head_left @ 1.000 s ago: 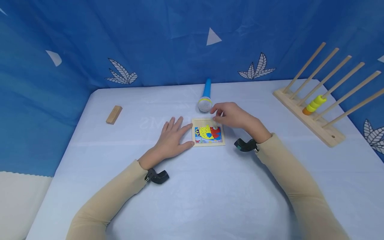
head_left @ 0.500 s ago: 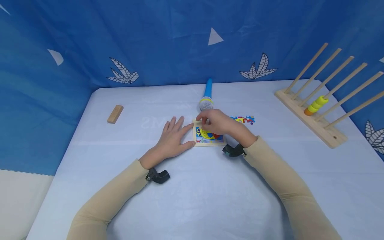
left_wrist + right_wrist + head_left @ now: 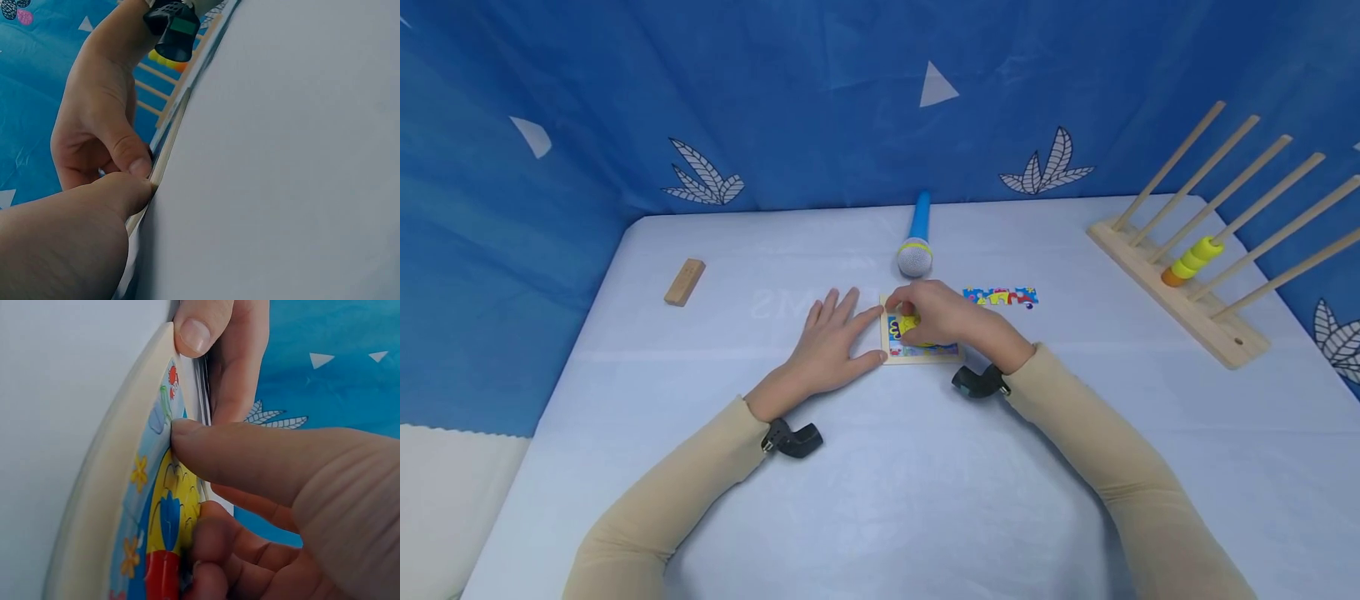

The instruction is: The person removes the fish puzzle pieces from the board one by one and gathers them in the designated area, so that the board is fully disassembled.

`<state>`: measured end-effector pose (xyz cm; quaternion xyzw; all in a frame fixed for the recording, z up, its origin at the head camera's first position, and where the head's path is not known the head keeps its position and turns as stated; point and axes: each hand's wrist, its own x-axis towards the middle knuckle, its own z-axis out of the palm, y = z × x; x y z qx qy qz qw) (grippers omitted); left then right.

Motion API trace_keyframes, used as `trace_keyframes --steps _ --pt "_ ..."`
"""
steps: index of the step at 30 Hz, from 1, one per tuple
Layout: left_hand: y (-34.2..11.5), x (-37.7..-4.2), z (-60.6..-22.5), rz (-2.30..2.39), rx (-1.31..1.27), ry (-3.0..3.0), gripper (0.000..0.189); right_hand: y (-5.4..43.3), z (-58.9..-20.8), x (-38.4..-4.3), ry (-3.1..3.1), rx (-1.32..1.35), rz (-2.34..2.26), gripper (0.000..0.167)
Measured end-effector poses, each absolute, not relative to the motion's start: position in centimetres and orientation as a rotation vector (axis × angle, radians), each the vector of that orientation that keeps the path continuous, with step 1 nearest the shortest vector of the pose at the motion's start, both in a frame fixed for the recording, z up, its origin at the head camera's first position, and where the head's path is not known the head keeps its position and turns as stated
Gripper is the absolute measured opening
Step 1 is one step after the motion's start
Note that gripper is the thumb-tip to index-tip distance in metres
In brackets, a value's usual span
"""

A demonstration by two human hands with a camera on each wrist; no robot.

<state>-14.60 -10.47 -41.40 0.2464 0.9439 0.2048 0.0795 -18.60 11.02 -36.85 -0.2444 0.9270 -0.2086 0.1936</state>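
Note:
A square fish jigsaw puzzle [image 3: 917,350] lies flat in a light wooden frame [image 3: 917,360] at the middle of the table. My left hand [image 3: 827,350] lies palm down with spread fingers; its thumb and index fingertips touch the frame's left edge. My right hand [image 3: 932,312] bends over the puzzle and hides much of the picture. In the right wrist view its thumb [image 3: 200,440] touches the picture beside the yellow fish, and the curled fingers meet the far side of it, pinching the pieces. A row of joined jigsaw pieces [image 3: 1000,297] lies on the table to the right.
Behind the puzzle lies a blue toy microphone [image 3: 916,242]. A small wooden block [image 3: 685,282] is at the left. The wooden peg stand [image 3: 1180,292] at the right has upright rods, one carrying yellow and orange beads [image 3: 1191,260]. A blue curtain [image 3: 835,108] hangs behind.
My right hand has moved left and slightly toward me, from the frame's top right corner onto the picture. The row of pieces has come into view behind it. My left hand stays put.

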Motion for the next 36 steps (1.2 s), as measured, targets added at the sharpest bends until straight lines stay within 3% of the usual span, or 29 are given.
trace_keyframes --steps 19,27,36 --pt "-10.41 -14.66 -41.36 0.621 0.741 2.824 0.071 11.22 -36.93 -18.34 2.598 -0.698 -0.698 0.039" --pt "-10.42 -14.71 -41.47 0.633 0.743 2.824 0.071 11.78 -37.43 -18.82 2.554 -0.693 -0.792 0.018" --pt "-10.56 -14.70 -41.42 0.643 0.747 2.825 0.071 11.97 -37.51 -18.87 2.544 -0.703 -0.856 0.013"
